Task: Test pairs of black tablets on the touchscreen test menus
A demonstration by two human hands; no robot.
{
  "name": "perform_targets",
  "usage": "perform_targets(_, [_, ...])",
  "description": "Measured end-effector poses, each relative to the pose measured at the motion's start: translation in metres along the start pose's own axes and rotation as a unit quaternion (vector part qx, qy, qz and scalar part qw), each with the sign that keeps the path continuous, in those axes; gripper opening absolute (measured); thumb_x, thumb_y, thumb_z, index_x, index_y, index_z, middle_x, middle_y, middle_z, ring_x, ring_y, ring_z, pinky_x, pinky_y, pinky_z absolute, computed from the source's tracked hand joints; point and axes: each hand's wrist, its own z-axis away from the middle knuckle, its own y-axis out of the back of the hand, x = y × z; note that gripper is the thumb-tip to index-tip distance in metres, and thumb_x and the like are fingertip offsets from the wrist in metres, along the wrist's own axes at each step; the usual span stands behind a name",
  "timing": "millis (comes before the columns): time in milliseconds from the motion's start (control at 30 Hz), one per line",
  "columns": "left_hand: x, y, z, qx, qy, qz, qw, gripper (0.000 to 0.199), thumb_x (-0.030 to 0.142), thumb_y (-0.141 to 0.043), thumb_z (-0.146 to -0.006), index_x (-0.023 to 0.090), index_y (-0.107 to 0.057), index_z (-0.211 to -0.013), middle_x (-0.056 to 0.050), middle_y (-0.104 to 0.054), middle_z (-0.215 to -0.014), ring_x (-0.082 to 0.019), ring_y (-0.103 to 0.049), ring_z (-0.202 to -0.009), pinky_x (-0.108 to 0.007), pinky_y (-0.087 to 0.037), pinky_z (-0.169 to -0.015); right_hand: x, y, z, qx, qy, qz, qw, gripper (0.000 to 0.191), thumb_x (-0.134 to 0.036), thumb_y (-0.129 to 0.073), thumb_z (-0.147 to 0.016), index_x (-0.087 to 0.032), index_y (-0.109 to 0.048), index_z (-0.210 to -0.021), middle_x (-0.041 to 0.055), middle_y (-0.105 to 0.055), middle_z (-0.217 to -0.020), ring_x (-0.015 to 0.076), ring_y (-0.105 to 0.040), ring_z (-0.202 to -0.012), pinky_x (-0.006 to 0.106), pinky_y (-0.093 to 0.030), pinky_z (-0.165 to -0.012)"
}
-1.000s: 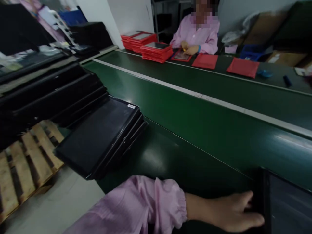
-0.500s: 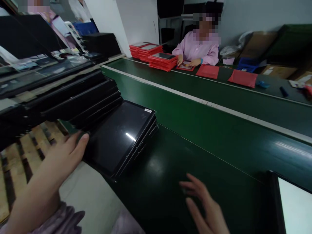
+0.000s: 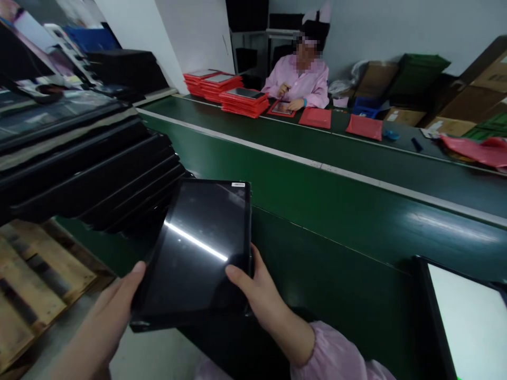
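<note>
A black tablet (image 3: 202, 221) with a glossy screen and a small white label at its far right corner lies between my hands, over the near edge of the green bench. My right hand (image 3: 263, 295) grips its right edge, thumb on the screen and fingers round the side. Along the left edge, my left hand (image 3: 119, 306) has its thumb against the side; its other fingers are hidden. Whether more tablets lie beneath, I cannot tell. To the left, a slanting row of black panels (image 3: 119, 174) leans close to the tablet.
A lit white screen in a black frame (image 3: 467, 316) lies at right. Across the green conveyor (image 3: 356, 221), a person in pink (image 3: 297, 79) handles a tablet near red stacks (image 3: 243, 103) and red pouches (image 3: 364, 126). A wooden pallet (image 3: 39, 285) is at lower left.
My right hand has moved left and taken hold of the tablet's right edge. The tablet has turned and come nearer to me. The view has swung to the right.
</note>
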Motion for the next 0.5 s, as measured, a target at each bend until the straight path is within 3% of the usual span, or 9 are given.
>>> perform_targets(100, [0.008, -0.009, 0.019, -0.026, 0.069, 0.052, 0.996, 0.052, 0.072, -0.072, -0.082, 0.030, -0.080, -0.111, -0.006, -0.084, -0.107, -0.040, -0.076, -0.119, -0.049, -0.068, -0.093, -0.005, 0.021, 0.015, 0.009, -0.032, -0.068, 0.997, 0.081, -0.057, -0.099, -0.064, -0.023, -0.068, -0.131, 0.0087, -0.079, -0.126, 0.0313, -0.074, -0.122, 0.040, -0.060, -0.102])
perform_targets(200, [0.020, -0.027, 0.030, -0.130, 0.032, 0.140, 0.981, 0.063, 0.073, -0.087, -0.065, 0.032, -0.081, -0.113, -0.005, -0.082, -0.123, -0.038, -0.073, -0.125, -0.039, -0.066, -0.097, -0.010, 0.053, 0.035, 0.037, -0.050, -0.100, 0.993, 0.069, -0.064, -0.101, -0.060, -0.022, -0.078, -0.109, 0.0063, -0.082, -0.092, 0.0284, -0.080, -0.084, 0.035, -0.063, -0.074])
perform_targets(267, [0.029, -0.048, 0.035, -0.199, 0.036, 0.203, 0.958, 0.068, 0.064, -0.098, -0.056, 0.032, -0.083, -0.114, -0.005, -0.081, -0.128, -0.036, -0.072, -0.128, -0.036, -0.061, -0.104, -0.014, 0.075, 0.050, 0.085, -0.048, -0.085, 0.992, 0.063, -0.064, -0.101, -0.061, -0.020, -0.081, -0.102, 0.0057, -0.081, -0.083, 0.0254, -0.077, -0.072, 0.034, -0.062, -0.070])
perform_targets(333, [0.037, -0.076, 0.042, -0.257, 0.092, 0.256, 0.927, 0.070, 0.059, -0.100, -0.056, 0.028, -0.084, -0.115, -0.008, -0.083, -0.121, -0.035, -0.075, -0.121, -0.035, -0.061, -0.101, -0.017, 0.096, 0.067, 0.146, -0.028, -0.066, 0.987, 0.059, -0.061, -0.102, -0.062, -0.019, -0.083, -0.099, 0.0065, -0.081, -0.083, 0.0255, -0.077, -0.073, 0.035, -0.062, -0.073])
perform_targets(400, [0.042, -0.105, 0.052, -0.316, 0.165, 0.271, 0.894, 0.069, 0.058, -0.101, -0.056, 0.022, -0.085, -0.112, -0.010, -0.084, -0.106, -0.033, -0.080, -0.104, -0.034, -0.064, -0.088, -0.018, 0.116, 0.084, 0.197, -0.013, -0.049, 0.979, 0.057, -0.058, -0.102, -0.060, -0.019, -0.083, -0.096, 0.0080, -0.082, -0.086, 0.0280, -0.078, -0.078, 0.036, -0.062, -0.075])
perform_targets(500, [0.043, -0.145, 0.064, -0.347, 0.220, 0.258, 0.874, 0.065, 0.051, -0.103, -0.055, 0.020, -0.085, -0.110, -0.008, -0.084, -0.095, -0.026, -0.079, -0.088, -0.029, -0.062, -0.078, -0.015, 0.141, 0.110, 0.246, -0.034, -0.030, 0.968, 0.057, -0.056, -0.101, -0.062, -0.017, -0.084, -0.101, 0.0112, -0.083, -0.091, 0.0340, -0.080, -0.087, 0.040, -0.063, -0.077])
